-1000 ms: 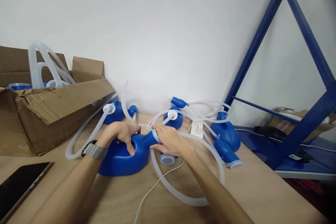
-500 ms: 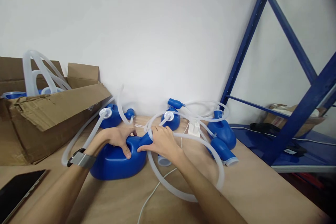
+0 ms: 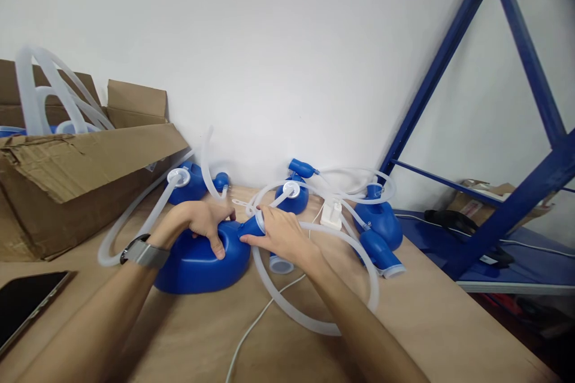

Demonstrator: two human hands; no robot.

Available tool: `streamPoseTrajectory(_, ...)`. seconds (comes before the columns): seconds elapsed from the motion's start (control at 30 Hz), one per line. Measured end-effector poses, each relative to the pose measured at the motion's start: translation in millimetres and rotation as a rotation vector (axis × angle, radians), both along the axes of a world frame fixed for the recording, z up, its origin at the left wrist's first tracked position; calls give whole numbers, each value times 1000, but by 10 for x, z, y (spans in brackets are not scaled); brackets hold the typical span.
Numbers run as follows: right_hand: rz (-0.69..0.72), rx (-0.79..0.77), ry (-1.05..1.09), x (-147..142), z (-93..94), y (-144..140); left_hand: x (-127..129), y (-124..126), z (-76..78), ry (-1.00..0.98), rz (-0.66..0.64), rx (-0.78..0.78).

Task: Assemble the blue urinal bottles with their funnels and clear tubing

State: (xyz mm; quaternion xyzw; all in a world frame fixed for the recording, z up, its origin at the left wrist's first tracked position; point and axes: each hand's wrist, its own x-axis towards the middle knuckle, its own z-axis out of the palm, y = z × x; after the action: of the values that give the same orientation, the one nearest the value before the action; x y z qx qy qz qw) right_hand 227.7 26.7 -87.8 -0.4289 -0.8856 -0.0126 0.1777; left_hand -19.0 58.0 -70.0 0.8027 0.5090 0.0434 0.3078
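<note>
A blue plastic bottle (image 3: 202, 272) lies on its side on the table in front of me. My left hand (image 3: 206, 222) is closed round its moulded handle, thumb on the near side. My right hand (image 3: 282, 234) wraps the mouth end of the bottle's blue neck (image 3: 252, 226), where a pale rim shows. The palm hides most of that end, so I cannot tell whether a cap is in it. A clear flexible tube (image 3: 309, 322) loops on the table below and right of this hand. Behind it lies a blue piece with a pale round end (image 3: 281, 264).
More blue bottles (image 3: 380, 224) with tubes stand along the wall. A cardboard box (image 3: 90, 191) at left holds several tubes. A phone-like dark slab (image 3: 29, 302) lies near left, a white plug adapter (image 3: 331, 214) behind my right hand, and a thin white cable (image 3: 251, 326) in front. Blue shelving (image 3: 512, 191) borders the right.
My view has tilted slightly, so the table things sit a little higher. Both hands keep their hold on the bottle; my right hand has turned slightly round the neck's end.
</note>
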Motion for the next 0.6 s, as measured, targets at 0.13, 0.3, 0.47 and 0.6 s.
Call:
streamPoseTrajectory(0.13, -38, -23, 120, -47, -153, 34, 70, -91, 96, -13, 11, -82)
streamPoseTrajectory(0.3, -3, 35, 235, -57, -311, 101, 34, -211, 142, -134, 126, -231)
streamPoseTrajectory(0.47, 50, 27, 147, 31, -209, 126, -80, -168, 106, -404, 284, -139)
streamPoseTrajectory(0.6, 121, 1, 122, 59, -110, 109, -18, -130, 124, -488, 219, -4)
